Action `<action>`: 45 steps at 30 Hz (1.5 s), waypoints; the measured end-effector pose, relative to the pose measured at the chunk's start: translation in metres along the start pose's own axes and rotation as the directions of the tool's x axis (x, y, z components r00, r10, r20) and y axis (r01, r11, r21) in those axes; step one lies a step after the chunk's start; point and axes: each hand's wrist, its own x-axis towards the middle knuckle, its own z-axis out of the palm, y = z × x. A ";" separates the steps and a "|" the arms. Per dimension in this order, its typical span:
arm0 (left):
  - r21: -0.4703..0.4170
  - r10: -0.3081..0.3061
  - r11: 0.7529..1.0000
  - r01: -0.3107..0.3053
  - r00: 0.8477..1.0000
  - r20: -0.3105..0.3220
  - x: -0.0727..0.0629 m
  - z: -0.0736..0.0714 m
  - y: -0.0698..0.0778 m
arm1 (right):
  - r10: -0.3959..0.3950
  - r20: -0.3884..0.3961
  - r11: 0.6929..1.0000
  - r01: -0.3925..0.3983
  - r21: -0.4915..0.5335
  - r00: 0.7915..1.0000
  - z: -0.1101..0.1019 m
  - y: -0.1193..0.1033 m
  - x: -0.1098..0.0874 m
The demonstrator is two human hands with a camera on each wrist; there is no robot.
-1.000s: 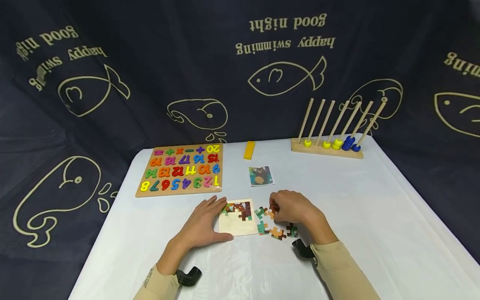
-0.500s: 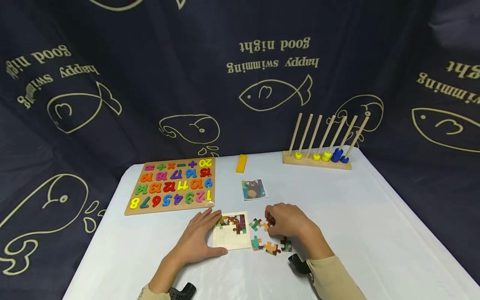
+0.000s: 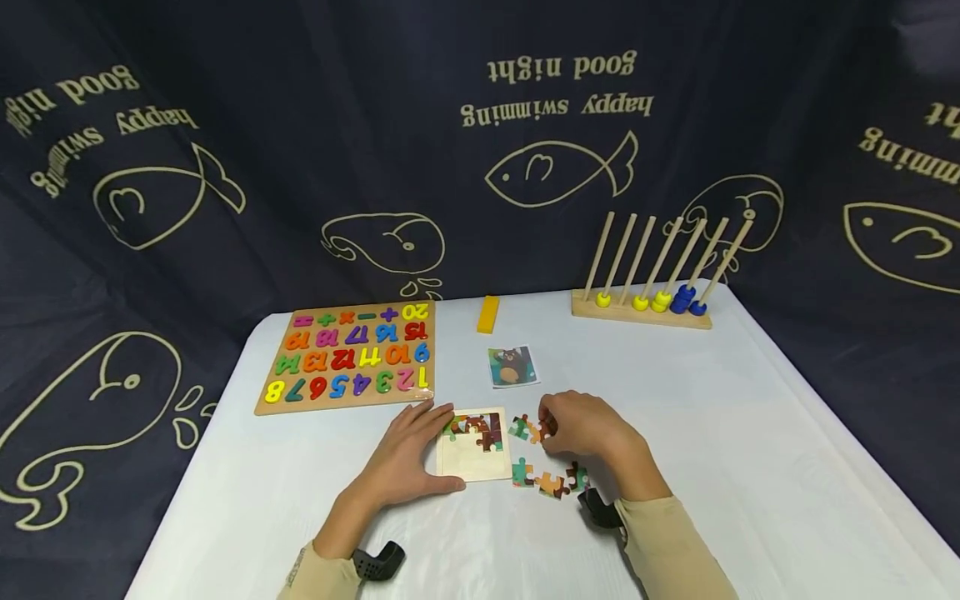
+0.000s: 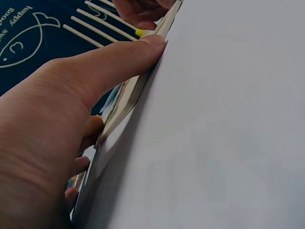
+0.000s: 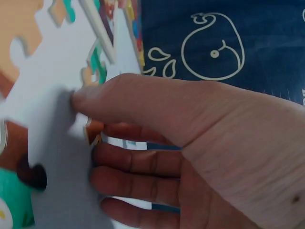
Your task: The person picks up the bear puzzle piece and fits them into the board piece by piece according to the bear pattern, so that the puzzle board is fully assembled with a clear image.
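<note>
A pale wooden puzzle tray (image 3: 474, 467) lies on the table, with bear-picture pieces fitted along its far side and down part of its right. My left hand (image 3: 401, 458) holds its left side, thumb at the near edge, fingers by the far left corner. To the right of the tray my right hand (image 3: 592, 423) has its fingers and thumb bent around a brown puzzle piece (image 3: 551, 426), partly hidden by them. Beside it lie a green piece (image 3: 519, 427) and an orange one; nearer are a teal piece (image 3: 522, 472), an orange-brown piece (image 3: 552, 484) and a dark green piece (image 3: 577, 477).
A bear picture card (image 3: 513, 367) lies beyond the tray, with a yellow block (image 3: 488, 314) behind it. At the back left is a wooden number board (image 3: 352, 406). A bead rack (image 3: 641, 315) with upright rods stands at the back right, before a dark printed cloth (image 3: 300, 125).
The head view tilts up and back down slightly. Both hands stay nearly where they were, the left at the tray and the right at the brown piece.
</note>
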 end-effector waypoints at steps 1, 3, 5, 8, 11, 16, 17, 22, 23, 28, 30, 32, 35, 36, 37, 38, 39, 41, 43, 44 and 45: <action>0.006 0.005 1.000 -0.005 1.000 -0.006 0.002 -0.001 0.000 | 0.001 -0.005 1.000 -0.001 0.007 1.000 -0.002 0.001 0.000; 0.014 0.014 1.000 -0.014 1.000 -0.019 0.004 -0.003 0.001 | -0.003 -0.010 1.000 0.003 0.023 1.000 -0.005 0.004 0.000; 0.012 0.019 1.000 -0.019 1.000 -0.023 0.007 -0.004 0.001 | -0.019 -0.013 0.999 0.019 0.041 1.000 -0.007 0.007 -0.001; 0.028 0.021 0.999 -0.020 1.000 -0.015 0.008 -0.003 0.001 | -0.058 -0.019 0.996 0.059 0.071 0.998 -0.007 0.011 -0.002; 0.041 0.016 0.999 -0.016 1.000 -0.007 0.007 -0.002 -0.001 | -0.102 -0.032 0.991 0.105 0.083 0.994 -0.005 0.014 -0.003; 0.050 0.018 0.999 -0.018 1.000 -0.009 0.005 0.001 -0.001 | -0.104 -0.064 0.991 0.109 0.080 0.993 0.000 0.018 -0.001; 0.052 0.020 0.998 -0.019 1.000 -0.008 0.005 0.001 0.000 | -0.093 -0.065 0.992 0.098 0.079 0.994 0.001 0.019 0.000; 0.054 0.021 0.998 -0.021 1.000 -0.002 0.003 0.002 0.002 | -0.046 -0.061 0.996 0.050 0.075 0.997 0.001 0.021 0.000; 0.054 0.022 0.998 -0.022 1.000 -0.001 0.003 0.002 0.002 | -0.044 -0.064 0.996 0.049 0.080 0.997 0.000 0.022 0.000; 0.059 0.022 0.998 -0.022 1.000 -0.004 0.000 0.003 0.001 | -0.081 -0.099 0.986 0.094 0.135 0.992 0.001 0.018 0.001; 0.057 0.024 0.998 -0.023 1.000 -0.006 -0.001 0.003 0.001 | -0.102 -0.112 0.982 0.118 0.146 0.988 0.002 0.014 0.003; 0.056 0.029 0.998 -0.029 1.000 -0.007 0.000 0.003 0.001 | -0.107 -0.122 0.980 0.125 0.153 0.987 0.003 0.011 0.005; 0.049 0.029 0.998 -0.028 1.000 -0.004 0.000 0.002 0.001 | -0.124 -0.144 0.978 0.145 0.151 0.982 0.005 0.005 0.007; 0.049 0.028 0.998 -0.027 1.000 -0.004 0.000 0.002 0.001 | -0.131 -0.150 0.977 0.153 0.150 0.980 0.006 0.003 0.008; 0.048 0.027 0.998 -0.027 1.000 -0.004 0.000 0.002 0.001 | -0.134 -0.154 0.976 0.157 0.148 0.979 0.008 0.001 0.009; 0.045 0.025 0.999 -0.025 1.000 -0.003 -0.001 0.003 0.001 | -0.140 -0.158 0.976 0.163 0.146 0.977 0.009 -0.001 0.010; 0.045 0.025 0.999 -0.025 1.000 -0.003 -0.001 0.002 0.001 | -0.146 -0.160 0.975 0.169 0.144 0.976 0.010 -0.004 0.011; 0.049 0.026 0.998 -0.026 1.000 -0.003 -0.001 0.002 0.001 | -0.153 -0.160 0.974 0.176 0.144 0.975 0.011 -0.008 0.013; 0.059 0.028 0.998 -0.028 1.000 -0.001 -0.001 0.002 0.001 | -0.164 -0.154 0.972 0.186 0.144 0.974 0.013 -0.012 0.015; 0.060 0.028 0.998 -0.027 1.000 -0.002 -0.001 0.002 0.001 | -0.173 -0.153 0.971 0.194 0.142 0.973 0.014 -0.014 0.017; 0.063 0.026 0.998 -0.026 1.000 -0.003 -0.001 0.002 0.001 | -0.181 -0.150 0.969 0.202 0.140 0.972 0.015 -0.015 0.018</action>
